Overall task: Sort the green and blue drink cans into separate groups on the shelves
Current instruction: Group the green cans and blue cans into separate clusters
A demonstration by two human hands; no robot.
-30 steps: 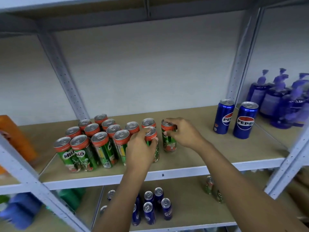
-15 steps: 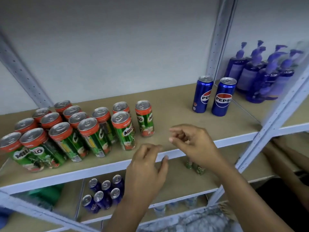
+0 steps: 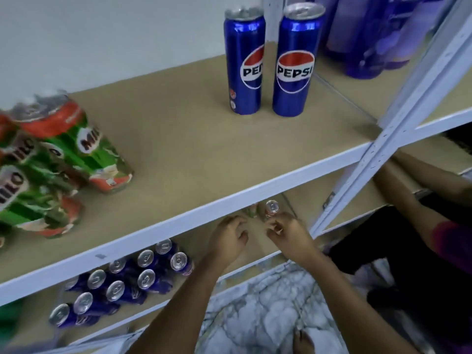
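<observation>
Even, bright indoor light, soft shadows. Green cans (image 3: 51,169) at left edge heavily motion-blurred and stretched. Two upright blue cans (image 3: 268,62) sharp, faint glare on sides. Lower shelf (image 3: 255,254) dimmer. Wide-angle bending at edges.

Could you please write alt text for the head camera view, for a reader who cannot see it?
Both hands, left hand and right hand, reach under the upper shelf toward two green cans on the lower shelf. Blue cans cluster there to the left; above stand two Pepsi cans and blurred Milo cans.
</observation>
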